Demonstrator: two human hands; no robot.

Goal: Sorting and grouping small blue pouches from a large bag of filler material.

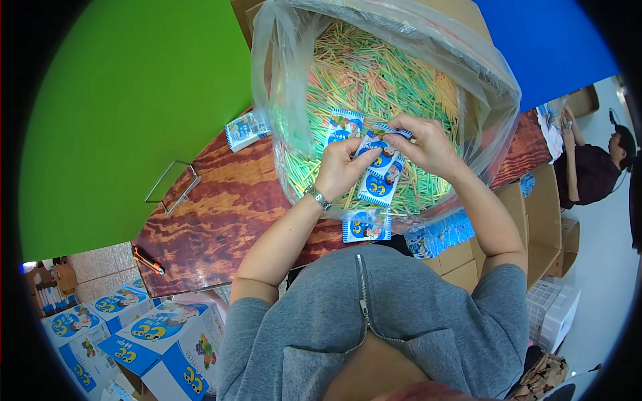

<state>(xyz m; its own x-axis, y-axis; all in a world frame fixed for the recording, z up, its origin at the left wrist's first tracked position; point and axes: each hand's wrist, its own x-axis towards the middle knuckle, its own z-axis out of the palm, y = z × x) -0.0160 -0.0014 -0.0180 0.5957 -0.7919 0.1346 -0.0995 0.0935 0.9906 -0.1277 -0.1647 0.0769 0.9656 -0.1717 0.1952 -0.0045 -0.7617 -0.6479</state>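
Note:
Between my two hands is a small blue-and-white sachet (378,150), pinched by the fingers of both over a large clear plastic bag (281,80). The bag lines a cardboard carton and is full of thin sticks (374,67) in pastel green, yellow and pink. My left hand (338,172) grips the sachet's near left side, thumb on top. My right hand (431,148) has its fingers closed at the upper right end. Another sachet (344,125) lies on the sticks beyond my left hand, and a further sachet (381,186) shows just below the held one.
On the dark red wood-patterned table (214,200) are a bent wire stand (172,186), an orange utility knife (148,260) and loose sachets. Printed cartons (164,327) stand lower left. An open carton (461,257) with sachets (441,234) is near my right elbow. Another person (602,167) works at right.

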